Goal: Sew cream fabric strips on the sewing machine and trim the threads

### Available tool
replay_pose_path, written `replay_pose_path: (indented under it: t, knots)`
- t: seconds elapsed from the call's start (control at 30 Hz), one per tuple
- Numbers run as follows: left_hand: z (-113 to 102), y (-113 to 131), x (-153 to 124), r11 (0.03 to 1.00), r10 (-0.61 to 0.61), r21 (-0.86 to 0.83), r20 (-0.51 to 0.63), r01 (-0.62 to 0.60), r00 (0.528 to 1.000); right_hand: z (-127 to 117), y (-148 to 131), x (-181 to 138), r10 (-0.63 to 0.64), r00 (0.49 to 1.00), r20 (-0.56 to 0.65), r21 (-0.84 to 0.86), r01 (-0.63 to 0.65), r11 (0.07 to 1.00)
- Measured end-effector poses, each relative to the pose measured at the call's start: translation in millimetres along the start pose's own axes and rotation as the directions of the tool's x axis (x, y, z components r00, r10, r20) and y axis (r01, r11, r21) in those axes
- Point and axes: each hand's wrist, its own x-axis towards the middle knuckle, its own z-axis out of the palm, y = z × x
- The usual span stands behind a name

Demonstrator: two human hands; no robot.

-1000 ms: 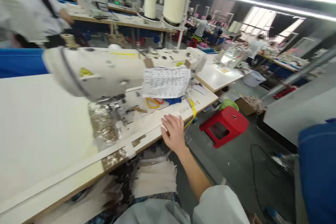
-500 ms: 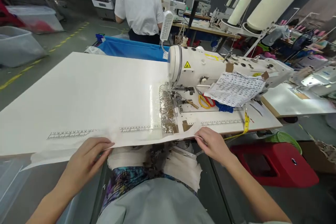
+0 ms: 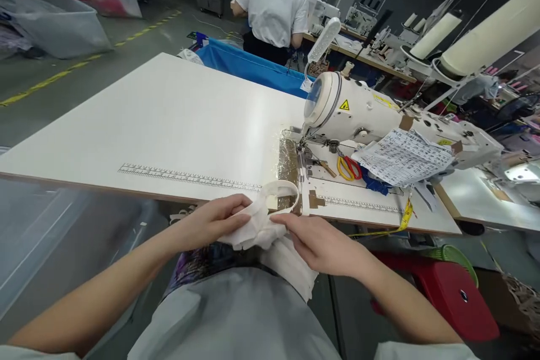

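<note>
Bunched white fabric (image 3: 253, 228) hangs between my two hands at the front edge of the sewing table (image 3: 189, 124), with a narrow band of it looped upward. My left hand (image 3: 221, 214) is closed on the fabric's left side. From the right, my right hand (image 3: 318, 239) pinches the same piece just below the loop. More pale cloth (image 3: 291, 264) lies over my lap beneath. Just beyond the loop is the sewing machine (image 3: 358, 107), its needle area above a shiny taped strip (image 3: 288, 160).
Yellow- and red-handled scissors (image 3: 348, 167) lie by the machine bed, near a paper sheet with writing (image 3: 405, 156). A yellow tape measure (image 3: 405, 216) hangs at the right edge. Beyond a blue cloth bin (image 3: 253, 64) stands a person in a white shirt (image 3: 276, 0).
My hands have come together from far apart. The fabric, earlier stretched along the table edge, is now gathered and looped between them. The view has shifted left.
</note>
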Motion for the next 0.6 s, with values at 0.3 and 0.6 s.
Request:
replay_pose_path:
  t: [0.3,0.6]
  knots:
    - [-1,9,11,0.994,-0.006,0.106,-0.048,0.011,0.999,-24,-27,24,-0.192,0.981,0.021,-0.457,0.18,0.871]
    - [2,12,17,0.988,0.016,0.156,-0.007,-0.014,1.0,-24,-20,53,0.126,0.978,0.164,-0.181,-0.096,0.979]
